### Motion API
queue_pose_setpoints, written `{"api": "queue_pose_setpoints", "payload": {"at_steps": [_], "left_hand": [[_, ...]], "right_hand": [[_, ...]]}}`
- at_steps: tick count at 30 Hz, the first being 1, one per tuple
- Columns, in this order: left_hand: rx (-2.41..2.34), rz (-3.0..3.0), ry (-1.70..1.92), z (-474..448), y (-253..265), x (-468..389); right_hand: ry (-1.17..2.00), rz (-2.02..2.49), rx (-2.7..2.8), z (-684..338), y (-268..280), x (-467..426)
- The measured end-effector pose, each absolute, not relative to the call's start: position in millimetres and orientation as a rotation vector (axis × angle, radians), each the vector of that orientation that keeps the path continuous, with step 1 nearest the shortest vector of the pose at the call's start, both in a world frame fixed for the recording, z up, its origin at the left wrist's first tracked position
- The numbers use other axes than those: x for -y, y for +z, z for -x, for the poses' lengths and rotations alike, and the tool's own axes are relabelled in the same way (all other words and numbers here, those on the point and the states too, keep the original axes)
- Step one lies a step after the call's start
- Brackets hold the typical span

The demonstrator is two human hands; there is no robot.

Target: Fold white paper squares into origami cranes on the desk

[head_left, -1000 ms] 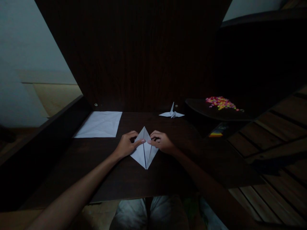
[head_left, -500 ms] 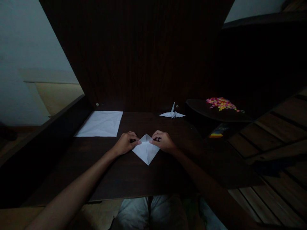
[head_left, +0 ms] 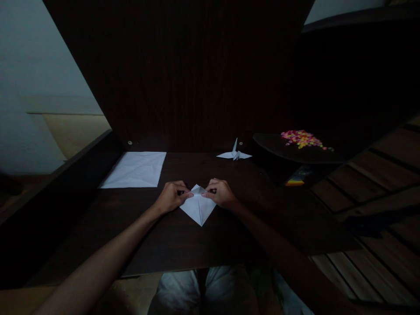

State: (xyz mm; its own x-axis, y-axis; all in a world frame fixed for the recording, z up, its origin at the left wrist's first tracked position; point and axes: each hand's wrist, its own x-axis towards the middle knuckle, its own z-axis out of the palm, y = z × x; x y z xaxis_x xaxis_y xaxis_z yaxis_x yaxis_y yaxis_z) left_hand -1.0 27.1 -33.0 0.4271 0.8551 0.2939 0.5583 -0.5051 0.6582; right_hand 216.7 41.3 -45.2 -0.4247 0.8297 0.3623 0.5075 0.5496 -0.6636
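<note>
Hands first: the left hand (head_left: 171, 197) and the right hand (head_left: 219, 193) sit close together on the dark table (head_left: 177, 245), each one pinching an upper corner of the folded paper (head_left: 198, 207) between thumb and fingertips. Both grips are closed on the paper, the left on its left corner, the right on its right corner, and only the top fold of the sheet separates the two sets of fingers. The paper lies flat between them, white, kite-shaped, its sharp point aimed back toward the person, a crease running down its middle.

Beyond the left hand, farther out and to that side, a flat sheet (head_left: 134, 169) of white paper lies on the table, creased but unfolded, well apart from the fingers. Beyond the right hand, near the dark back panel (head_left: 183, 78), a finished paper crane (head_left: 234, 154) stands with its neck up and wings spread. Farther off to the right, a dark tray (head_left: 275, 151) holds a heap of small colourful beads (head_left: 301, 138); what they are exactly is hard to tell in this dim light. Below the table edge, the person's knees (head_left: 200, 293) show in pale trousers.
</note>
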Motion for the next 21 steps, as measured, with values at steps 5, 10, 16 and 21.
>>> {"api": "queue_pose_setpoints", "payload": {"at_steps": [5,10,16,21], "left_hand": [[-1.205,-2.209,0.852,0.3,-32.8,-27.5],[-1.197,-2.217,0.841,1.0,-32.5,-28.8],[-1.192,-2.233,0.828,-0.2,-31.1,-27.5],[-1.152,-2.259,0.867,-2.3,-33.7,-26.0]], "right_hand": [[0.638,1.071,2.090,-217.3,-46.9,-44.0],[0.643,1.043,2.102,-217.6,-47.1,-47.4],[0.646,1.062,2.112,-217.7,-45.7,-49.0],[0.659,1.057,2.104,-217.5,-45.7,-49.6]]}}
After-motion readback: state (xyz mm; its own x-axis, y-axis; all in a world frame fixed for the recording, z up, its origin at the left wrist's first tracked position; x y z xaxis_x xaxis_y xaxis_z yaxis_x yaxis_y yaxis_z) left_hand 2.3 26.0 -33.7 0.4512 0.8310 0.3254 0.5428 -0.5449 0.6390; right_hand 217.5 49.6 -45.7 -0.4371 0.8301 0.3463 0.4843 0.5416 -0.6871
